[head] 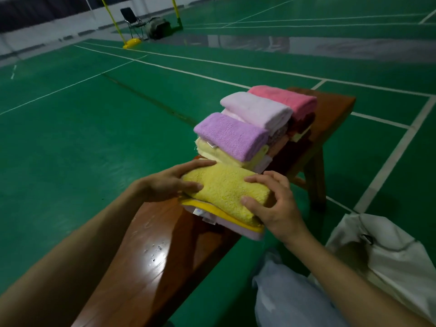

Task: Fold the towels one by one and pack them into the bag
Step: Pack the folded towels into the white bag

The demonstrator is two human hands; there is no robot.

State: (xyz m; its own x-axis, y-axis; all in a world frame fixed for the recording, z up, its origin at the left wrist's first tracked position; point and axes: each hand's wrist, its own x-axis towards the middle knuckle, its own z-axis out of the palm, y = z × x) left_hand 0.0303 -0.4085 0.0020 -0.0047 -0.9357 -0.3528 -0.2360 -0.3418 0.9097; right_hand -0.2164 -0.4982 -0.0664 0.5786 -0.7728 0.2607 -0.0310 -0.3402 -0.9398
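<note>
Two hands on folded yellow towel (224,187), atop pile (226,220) on tabletop (146,251): left hand (165,182), right hand (271,204), fingers gripping its ends. Bag (382,251) right of towel. Risk: fold springs open on lift; pile drags off edge.

The white bag (389,251) (lower right) runs off the picture's edge.

Fluffy terry towel (224,187); glossy varnished wood bench (153,251).
</note>
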